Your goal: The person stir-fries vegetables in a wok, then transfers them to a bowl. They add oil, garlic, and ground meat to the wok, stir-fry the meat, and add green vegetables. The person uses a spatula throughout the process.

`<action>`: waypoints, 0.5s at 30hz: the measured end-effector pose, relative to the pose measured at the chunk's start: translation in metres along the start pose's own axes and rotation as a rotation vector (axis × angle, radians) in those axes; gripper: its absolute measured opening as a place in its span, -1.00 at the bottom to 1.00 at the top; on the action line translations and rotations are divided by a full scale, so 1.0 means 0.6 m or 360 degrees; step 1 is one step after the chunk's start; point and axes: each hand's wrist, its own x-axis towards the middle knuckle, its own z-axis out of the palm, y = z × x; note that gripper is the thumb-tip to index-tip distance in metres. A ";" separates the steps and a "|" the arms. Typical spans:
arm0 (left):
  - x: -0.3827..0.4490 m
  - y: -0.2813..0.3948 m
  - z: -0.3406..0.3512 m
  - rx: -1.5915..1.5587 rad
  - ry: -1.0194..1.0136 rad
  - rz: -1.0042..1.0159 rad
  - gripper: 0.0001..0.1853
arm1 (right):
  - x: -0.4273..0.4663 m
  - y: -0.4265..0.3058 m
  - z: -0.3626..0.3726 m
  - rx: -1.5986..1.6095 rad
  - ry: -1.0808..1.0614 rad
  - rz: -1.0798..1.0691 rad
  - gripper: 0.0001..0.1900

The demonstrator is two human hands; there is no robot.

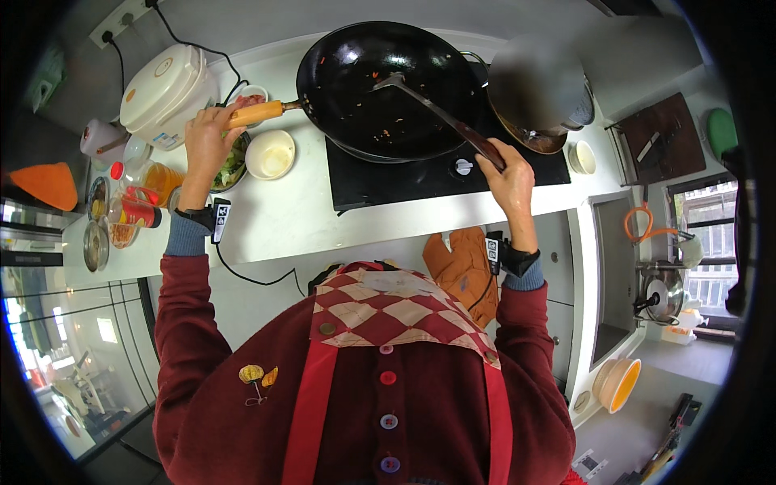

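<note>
A large black wok [364, 115] with a few small food bits inside sits over the black cooktop [394, 182]. My left hand [209, 136] grips its light wooden handle [257, 114]. In my right hand [509, 179] is the dark wooden handle of a metal spatula [433, 109], whose blade rests inside the wok. Below and right of my left hand stands a cream bowl [270, 155] with some residue. Partly hidden by that hand are a bowl of leafy greens [232, 168] and a small dish of what looks like raw meat [251, 97].
A white rice cooker [163, 91] stands at the back left. Oil and sauce bottles [136, 209] and small dishes crowd the left counter. Right of the wok are a pan [536, 142], partly behind a blurred patch, and a small cream bowl [582, 157]. The sink [612, 273] lies farther right.
</note>
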 end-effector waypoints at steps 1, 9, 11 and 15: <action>-0.004 0.002 0.001 -0.0008 0.0013 -0.0014 -0.51 | -0.002 0.005 -0.004 -0.0014 -0.0004 0.0036 -0.67; -0.034 0.017 0.004 -0.0001 0.0140 -0.0095 -0.45 | -0.009 0.023 0.016 0.0060 -0.0013 0.0101 -0.65; -0.040 0.017 0.003 -0.0063 0.0255 -0.0101 -0.42 | -0.009 0.025 0.016 0.0016 -0.0030 0.0065 -0.61; -0.068 0.011 -0.011 -0.0002 0.0411 -0.0240 -0.35 | -0.007 0.026 0.011 -0.0034 -0.0037 0.0009 -0.56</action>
